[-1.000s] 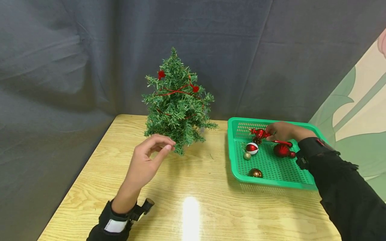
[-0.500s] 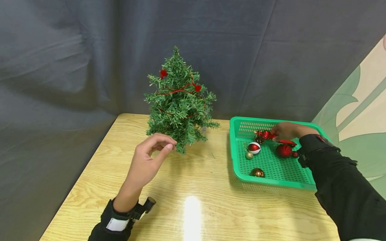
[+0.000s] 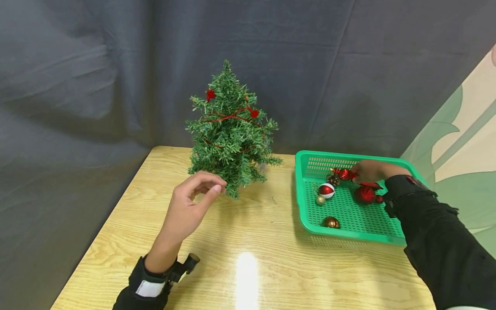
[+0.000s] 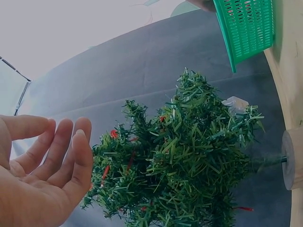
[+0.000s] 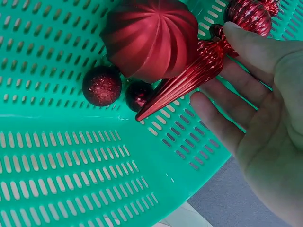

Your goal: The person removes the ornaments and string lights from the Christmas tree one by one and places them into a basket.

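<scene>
In the basket's back part, my right hand (image 3: 371, 170) holds a shiny red, ribbed teardrop finial ornament (image 5: 201, 61) by its narrow neck. The thumb lies on top and the fingers (image 5: 227, 101) reach underneath. Its long point rests beside a large red fluted ball (image 5: 151, 40). My left hand (image 3: 191, 200) hovers before the lower branches of a small green Christmas tree (image 3: 230, 142), its fingers loosely curved with nothing in them. Whether a fingertip touches a branch I cannot tell. Red wire and two red tufts (image 3: 254, 113) decorate the tree.
The green basket (image 3: 354, 237) stands on the right of the wooden table (image 3: 240, 241). In it lie a red-and-white ball (image 3: 326, 190), a small gold ball (image 3: 320, 199), a bronze ball (image 3: 331, 222), a pinecone (image 3: 333, 179) and smaller red balls (image 5: 102, 86). A grey cloth (image 3: 271, 73) hangs behind.
My right hand has shifted slightly right within the basket, and the red finial has slid along with it, showing more of the pinecone. The left hand stays where it was.
</scene>
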`<action>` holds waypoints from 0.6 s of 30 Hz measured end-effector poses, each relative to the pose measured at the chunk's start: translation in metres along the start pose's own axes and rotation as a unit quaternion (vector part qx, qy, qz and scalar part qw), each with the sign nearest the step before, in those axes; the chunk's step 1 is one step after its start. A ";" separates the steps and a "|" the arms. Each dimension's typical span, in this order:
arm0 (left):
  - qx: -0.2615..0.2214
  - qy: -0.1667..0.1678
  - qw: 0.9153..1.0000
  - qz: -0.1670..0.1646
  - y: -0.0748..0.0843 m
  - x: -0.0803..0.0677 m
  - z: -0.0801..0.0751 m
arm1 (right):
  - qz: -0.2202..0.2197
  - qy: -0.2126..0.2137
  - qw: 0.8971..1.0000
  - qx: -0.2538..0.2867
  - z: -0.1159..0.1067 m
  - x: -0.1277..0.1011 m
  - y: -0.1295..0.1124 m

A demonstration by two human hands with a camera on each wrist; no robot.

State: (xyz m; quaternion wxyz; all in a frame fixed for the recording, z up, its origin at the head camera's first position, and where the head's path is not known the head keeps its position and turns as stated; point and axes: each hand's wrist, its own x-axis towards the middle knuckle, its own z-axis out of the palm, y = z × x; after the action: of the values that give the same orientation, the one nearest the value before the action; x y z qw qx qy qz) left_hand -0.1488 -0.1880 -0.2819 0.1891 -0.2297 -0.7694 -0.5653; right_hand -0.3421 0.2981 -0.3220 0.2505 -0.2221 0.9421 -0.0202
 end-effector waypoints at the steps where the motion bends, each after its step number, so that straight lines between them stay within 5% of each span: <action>1: 0.001 0.001 1.000 -0.002 0.000 0.000 0.000 | 0.004 0.001 1.000 0.004 0.001 0.000 0.000; 18: 0.005 -0.001 1.000 -0.006 -0.001 -0.001 0.000 | 0.008 -0.015 1.000 0.016 0.019 0.004 0.012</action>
State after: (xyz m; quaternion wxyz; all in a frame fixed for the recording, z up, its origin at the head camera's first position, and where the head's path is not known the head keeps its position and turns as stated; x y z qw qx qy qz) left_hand -0.1486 -0.1881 -0.2838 0.1861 -0.2244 -0.7740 -0.5621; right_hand -0.3405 0.3085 -0.3423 0.2684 -0.2106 0.9395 -0.0298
